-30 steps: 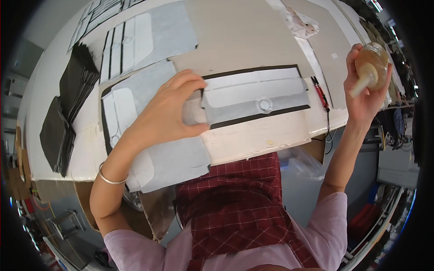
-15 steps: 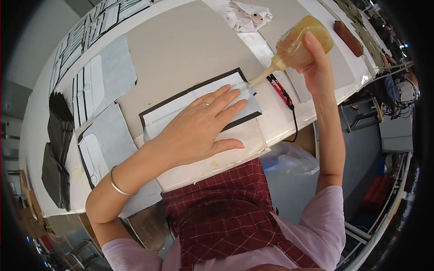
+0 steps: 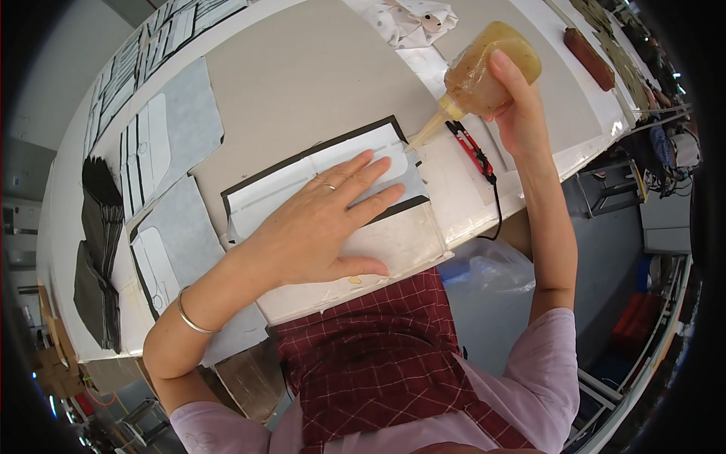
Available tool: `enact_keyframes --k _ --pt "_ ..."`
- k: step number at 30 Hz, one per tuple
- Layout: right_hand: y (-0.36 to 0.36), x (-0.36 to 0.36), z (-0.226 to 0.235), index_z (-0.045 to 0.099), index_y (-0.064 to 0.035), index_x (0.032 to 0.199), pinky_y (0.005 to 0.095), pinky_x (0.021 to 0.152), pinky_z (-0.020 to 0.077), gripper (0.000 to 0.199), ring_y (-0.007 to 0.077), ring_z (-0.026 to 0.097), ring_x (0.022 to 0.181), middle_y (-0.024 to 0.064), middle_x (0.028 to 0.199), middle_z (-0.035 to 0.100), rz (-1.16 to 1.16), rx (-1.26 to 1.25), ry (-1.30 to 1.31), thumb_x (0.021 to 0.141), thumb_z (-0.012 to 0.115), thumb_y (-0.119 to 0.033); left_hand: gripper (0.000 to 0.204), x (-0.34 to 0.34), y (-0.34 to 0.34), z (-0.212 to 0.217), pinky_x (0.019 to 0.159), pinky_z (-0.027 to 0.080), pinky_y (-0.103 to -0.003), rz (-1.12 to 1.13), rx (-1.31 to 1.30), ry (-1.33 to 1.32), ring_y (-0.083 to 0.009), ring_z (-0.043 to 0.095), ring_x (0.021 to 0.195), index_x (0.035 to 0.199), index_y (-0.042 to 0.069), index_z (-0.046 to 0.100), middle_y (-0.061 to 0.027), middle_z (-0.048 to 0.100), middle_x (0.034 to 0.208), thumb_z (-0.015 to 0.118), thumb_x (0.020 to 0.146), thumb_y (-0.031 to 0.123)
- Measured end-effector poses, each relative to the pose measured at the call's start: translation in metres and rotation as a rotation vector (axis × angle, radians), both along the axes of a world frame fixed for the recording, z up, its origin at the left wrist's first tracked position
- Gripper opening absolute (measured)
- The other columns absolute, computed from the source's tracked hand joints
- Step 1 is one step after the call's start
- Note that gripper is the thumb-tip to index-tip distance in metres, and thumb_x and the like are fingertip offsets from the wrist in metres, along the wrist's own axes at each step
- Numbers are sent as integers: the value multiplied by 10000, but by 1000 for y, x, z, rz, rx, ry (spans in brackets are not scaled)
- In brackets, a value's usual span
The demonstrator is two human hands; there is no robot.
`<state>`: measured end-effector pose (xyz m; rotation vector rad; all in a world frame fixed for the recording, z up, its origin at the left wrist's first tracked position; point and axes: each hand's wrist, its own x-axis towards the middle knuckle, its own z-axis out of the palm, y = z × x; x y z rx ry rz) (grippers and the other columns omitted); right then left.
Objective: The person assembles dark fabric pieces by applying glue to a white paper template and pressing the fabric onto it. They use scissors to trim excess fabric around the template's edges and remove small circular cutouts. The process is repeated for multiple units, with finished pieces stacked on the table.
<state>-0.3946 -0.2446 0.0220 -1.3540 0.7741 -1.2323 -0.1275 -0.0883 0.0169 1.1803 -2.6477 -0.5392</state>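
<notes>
No lettering, number, label or sign can be read anywhere in view.

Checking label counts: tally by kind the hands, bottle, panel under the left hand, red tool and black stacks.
Hands: 2 (left hand, right hand)
Bottle: 1
Panel under left hand: 1
Red tool: 1
Black stacks: 2
Total: 7

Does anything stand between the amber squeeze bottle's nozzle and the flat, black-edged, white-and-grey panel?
Nothing visible does. The right hand aims the amber squeeze bottle, its pale nozzle ending at the right end of the panel. The left hand lies across the panel, left of the tip; the red-and-black tool lies right of the panel.
</notes>
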Motion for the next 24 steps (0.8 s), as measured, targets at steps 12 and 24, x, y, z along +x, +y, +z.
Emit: enact_keyframes --k 12,24 --pt "18 -5 -1 630 -28 1083 224 443 380 402 78 600 662 34 846 642 10 38 37 920 688 -391 963 -1 1 1 1196 302 -495 11 14 4 -404 262 1504 1517 112 445 -201 313 1605 759 766 627" --pt "25 -13 -4 624 -32 1074 230 431 382 396 86 594 620 37 819 648 60 69 23 937 668 -401 970 -1 1 1 1201 295 -490 5 -3 4 -401 276 1499 1505 95 456 -200 315 1605 772 751 618"
